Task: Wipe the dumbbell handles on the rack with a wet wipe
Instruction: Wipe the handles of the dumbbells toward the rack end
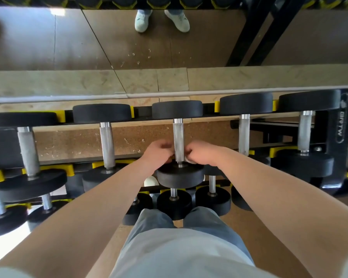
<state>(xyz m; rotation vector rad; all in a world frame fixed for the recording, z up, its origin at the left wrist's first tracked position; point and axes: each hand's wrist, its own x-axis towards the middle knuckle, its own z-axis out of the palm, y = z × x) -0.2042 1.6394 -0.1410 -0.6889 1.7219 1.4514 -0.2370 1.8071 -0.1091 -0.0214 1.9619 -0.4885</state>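
Wiping low on the middle dumbbell handle (178, 137), top row of the rack (340, 125). Right grip (201, 153) at its 3 o'clock, curled on the wet wipe (189, 159). Left grip (159, 151) at 9 o'clock, curled too, contents impossible to tell. Probably placed so for wrapping the wipe around.

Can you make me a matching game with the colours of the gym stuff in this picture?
Things:
1. wet wipe
2. rack cradle
3. dumbbell head
4. dumbbell handle

Colours:
A. black
B. silver
C. white
D. yellow

Pairs: 1-C, 2-D, 3-A, 4-B
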